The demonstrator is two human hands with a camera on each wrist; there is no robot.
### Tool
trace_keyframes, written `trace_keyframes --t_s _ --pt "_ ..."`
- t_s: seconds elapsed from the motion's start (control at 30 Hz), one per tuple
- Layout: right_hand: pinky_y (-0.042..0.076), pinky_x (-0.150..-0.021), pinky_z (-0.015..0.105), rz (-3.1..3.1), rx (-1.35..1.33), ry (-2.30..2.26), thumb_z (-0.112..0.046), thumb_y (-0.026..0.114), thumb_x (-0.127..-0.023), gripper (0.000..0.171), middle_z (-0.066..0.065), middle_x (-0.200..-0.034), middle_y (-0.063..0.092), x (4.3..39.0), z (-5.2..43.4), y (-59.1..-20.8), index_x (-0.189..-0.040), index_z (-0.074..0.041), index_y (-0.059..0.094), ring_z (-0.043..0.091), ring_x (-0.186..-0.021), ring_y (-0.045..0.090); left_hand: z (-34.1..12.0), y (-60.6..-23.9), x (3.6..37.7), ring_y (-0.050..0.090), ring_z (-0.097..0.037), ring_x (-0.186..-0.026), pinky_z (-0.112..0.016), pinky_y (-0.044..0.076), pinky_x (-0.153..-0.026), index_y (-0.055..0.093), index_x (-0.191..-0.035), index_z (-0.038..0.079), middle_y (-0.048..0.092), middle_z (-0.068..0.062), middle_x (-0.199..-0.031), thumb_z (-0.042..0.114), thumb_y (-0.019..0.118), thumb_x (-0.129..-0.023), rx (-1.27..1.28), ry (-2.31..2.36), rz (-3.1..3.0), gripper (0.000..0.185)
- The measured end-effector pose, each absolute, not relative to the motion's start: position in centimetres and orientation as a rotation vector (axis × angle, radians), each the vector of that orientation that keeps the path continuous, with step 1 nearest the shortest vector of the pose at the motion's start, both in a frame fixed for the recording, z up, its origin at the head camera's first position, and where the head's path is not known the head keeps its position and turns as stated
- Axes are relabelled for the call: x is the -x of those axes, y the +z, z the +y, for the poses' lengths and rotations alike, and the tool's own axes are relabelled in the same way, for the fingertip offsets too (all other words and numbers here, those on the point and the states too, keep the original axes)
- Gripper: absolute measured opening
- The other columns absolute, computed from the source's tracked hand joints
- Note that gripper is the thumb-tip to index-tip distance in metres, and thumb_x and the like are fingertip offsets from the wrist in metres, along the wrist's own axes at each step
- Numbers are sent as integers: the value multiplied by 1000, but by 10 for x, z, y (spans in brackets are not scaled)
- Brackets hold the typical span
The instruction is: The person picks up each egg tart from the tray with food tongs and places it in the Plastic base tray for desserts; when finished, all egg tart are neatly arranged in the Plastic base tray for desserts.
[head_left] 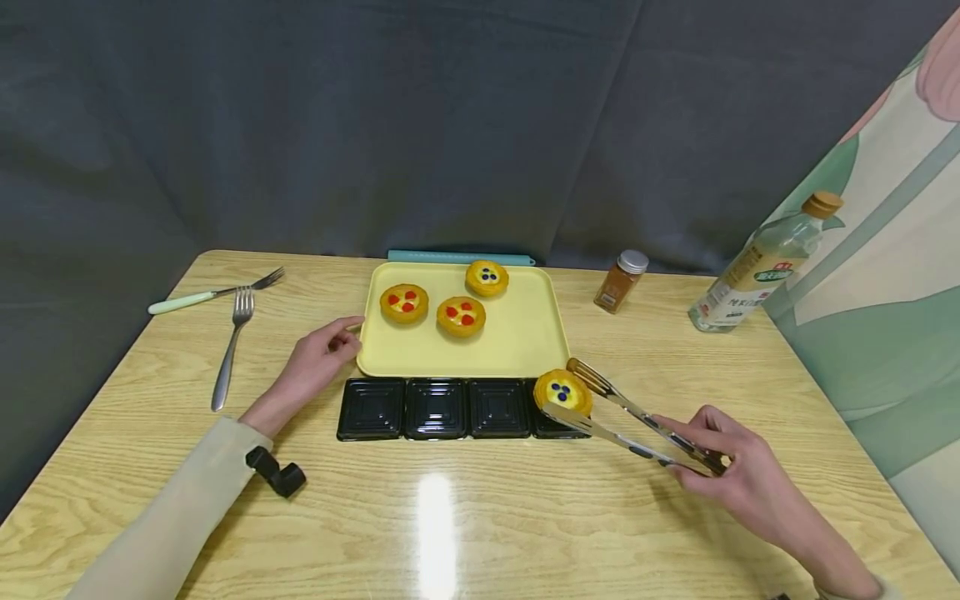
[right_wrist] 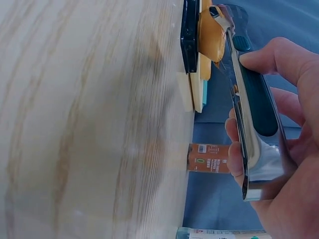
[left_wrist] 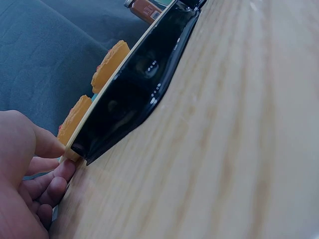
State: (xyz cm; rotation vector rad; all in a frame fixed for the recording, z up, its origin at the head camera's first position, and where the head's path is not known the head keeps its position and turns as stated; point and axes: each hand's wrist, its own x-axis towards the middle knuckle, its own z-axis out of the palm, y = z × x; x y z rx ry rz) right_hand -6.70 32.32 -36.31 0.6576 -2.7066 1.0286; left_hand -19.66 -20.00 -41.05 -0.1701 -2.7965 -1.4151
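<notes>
My right hand (head_left: 738,467) grips metal tongs (head_left: 637,412) with dark handle pads. A blueberry-topped tart (head_left: 562,392) sits between the tong tips, over the rightmost compartment of a black four-part tray (head_left: 437,408). In the right wrist view, the tart (right_wrist: 212,37) shows beside the tong ends. My left hand (head_left: 322,354) pinches the left edge of a yellow tray (head_left: 517,346); the left wrist view shows its fingers at the tray's corner. On the yellow tray lie two tarts with red toppings (head_left: 404,303) and another blueberry tart (head_left: 487,277).
Two forks (head_left: 232,346) lie at the left of the table. A teal strip (head_left: 461,257) runs behind the yellow tray. A spice jar (head_left: 621,282) and a clear bottle (head_left: 757,271) with a brown cap stand at the back right, near the dark curtain.
</notes>
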Motion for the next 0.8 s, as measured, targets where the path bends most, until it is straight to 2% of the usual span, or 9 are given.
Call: trace_keyframes --t_s 0.8 --pt "33 -54 26 -2724 -665 1049 8 83 -76 58 -4 -87 43 67 325 -368 -130 -11 71 10 -75 39 -200 -410 197 50 -26 -93 -38 40 -79 50 -148 5 60 -13 -107 19 51 -104 151 -1430 -2796 47"
